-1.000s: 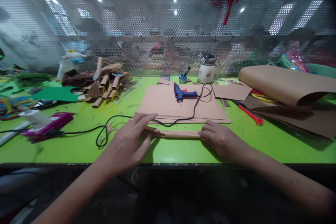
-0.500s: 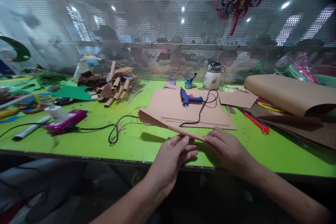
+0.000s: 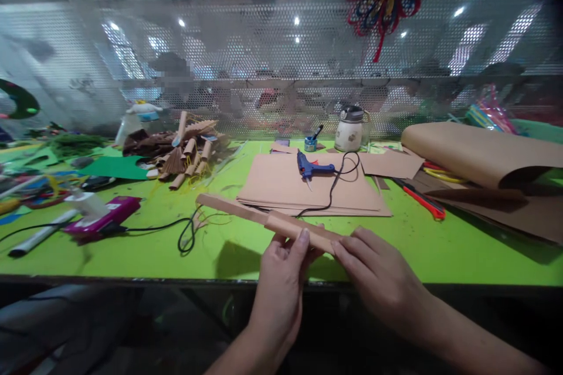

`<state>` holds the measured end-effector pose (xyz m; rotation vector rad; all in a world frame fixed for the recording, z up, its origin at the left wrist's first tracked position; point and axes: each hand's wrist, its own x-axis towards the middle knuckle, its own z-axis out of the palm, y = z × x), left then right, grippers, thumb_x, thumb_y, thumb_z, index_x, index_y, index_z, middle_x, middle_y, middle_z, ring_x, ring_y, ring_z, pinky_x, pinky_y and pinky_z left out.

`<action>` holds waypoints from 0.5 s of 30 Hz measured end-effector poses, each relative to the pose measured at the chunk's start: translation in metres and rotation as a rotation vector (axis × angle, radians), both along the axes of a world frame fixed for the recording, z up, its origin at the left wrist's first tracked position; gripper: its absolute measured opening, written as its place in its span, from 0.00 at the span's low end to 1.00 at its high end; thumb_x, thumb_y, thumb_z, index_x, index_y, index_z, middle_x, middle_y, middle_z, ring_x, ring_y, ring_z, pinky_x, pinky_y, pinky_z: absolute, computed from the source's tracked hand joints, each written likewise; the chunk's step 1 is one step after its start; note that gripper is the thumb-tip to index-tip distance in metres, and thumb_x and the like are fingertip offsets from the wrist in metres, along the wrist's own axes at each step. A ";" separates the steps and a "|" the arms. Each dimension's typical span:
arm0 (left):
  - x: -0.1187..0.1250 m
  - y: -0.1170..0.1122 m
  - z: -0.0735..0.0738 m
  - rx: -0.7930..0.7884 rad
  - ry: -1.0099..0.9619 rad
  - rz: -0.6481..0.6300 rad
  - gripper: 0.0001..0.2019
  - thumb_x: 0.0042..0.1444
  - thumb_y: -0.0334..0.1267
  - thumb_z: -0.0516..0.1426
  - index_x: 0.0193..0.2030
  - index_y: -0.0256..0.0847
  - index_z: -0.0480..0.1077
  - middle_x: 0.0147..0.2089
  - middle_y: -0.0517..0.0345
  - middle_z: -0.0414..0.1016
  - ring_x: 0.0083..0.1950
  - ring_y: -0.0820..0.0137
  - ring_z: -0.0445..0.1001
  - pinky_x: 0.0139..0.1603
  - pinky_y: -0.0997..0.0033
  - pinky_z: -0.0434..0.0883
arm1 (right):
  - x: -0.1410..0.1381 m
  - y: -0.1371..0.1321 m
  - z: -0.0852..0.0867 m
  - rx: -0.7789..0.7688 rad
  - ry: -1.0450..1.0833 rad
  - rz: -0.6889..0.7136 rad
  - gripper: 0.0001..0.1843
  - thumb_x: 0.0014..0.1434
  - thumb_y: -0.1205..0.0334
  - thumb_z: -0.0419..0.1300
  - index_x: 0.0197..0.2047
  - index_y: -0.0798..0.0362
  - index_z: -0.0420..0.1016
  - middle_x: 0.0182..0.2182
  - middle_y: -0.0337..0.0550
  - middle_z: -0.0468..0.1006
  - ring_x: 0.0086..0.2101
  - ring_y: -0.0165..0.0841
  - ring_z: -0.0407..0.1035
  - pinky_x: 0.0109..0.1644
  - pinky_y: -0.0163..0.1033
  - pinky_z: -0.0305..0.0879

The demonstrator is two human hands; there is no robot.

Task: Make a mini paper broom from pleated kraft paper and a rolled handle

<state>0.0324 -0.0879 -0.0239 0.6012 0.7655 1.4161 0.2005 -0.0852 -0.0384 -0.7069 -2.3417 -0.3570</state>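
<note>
A folded strip of brown kraft paper [image 3: 237, 209] is held between both hands above the table's front edge, its long end reaching to the left. My left hand [image 3: 285, 269] pinches its middle, thumb on the near face and the other fingers behind. At the right end, my right hand [image 3: 380, 275] grips it with fingers pressed together. Behind the strip lies a stack of brown paper sheets [image 3: 272, 179], and on it rests a blue glue gun [image 3: 314, 167] with a black cord.
Right of the stack are a red utility knife [image 3: 424, 202] and a large curled brown sheet [image 3: 466, 146]. A white jug [image 3: 349, 129] and a small blue jar [image 3: 310, 143] stand behind. On the left are a magenta power adapter [image 3: 103, 217], a marker [image 3: 41, 234] and paper rolls [image 3: 189, 152].
The paper has turned in my hands, so more of its folded long face shows and its left end reaches further left. My left hand has closed more firmly around its middle.
</note>
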 end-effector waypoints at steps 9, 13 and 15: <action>-0.004 0.000 -0.002 0.016 0.088 -0.043 0.13 0.51 0.41 0.65 0.39 0.32 0.75 0.38 0.47 0.79 0.41 0.62 0.78 0.47 0.64 0.73 | -0.011 -0.008 -0.011 -0.099 0.035 -0.038 0.15 0.61 0.76 0.49 0.48 0.60 0.71 0.35 0.53 0.74 0.33 0.39 0.62 0.35 0.47 0.64; -0.009 0.005 -0.004 0.026 0.125 -0.045 0.13 0.51 0.41 0.64 0.38 0.33 0.75 0.37 0.50 0.78 0.40 0.66 0.76 0.45 0.68 0.72 | -0.018 -0.013 -0.007 -0.158 0.084 -0.088 0.11 0.62 0.73 0.52 0.46 0.57 0.70 0.34 0.50 0.73 0.31 0.38 0.62 0.32 0.45 0.62; -0.011 0.007 -0.004 0.012 0.134 -0.038 0.13 0.51 0.42 0.64 0.38 0.33 0.75 0.35 0.53 0.77 0.37 0.70 0.75 0.43 0.71 0.72 | -0.022 -0.017 -0.002 -0.221 0.119 -0.088 0.11 0.62 0.71 0.53 0.48 0.57 0.69 0.34 0.50 0.73 0.32 0.38 0.63 0.32 0.44 0.63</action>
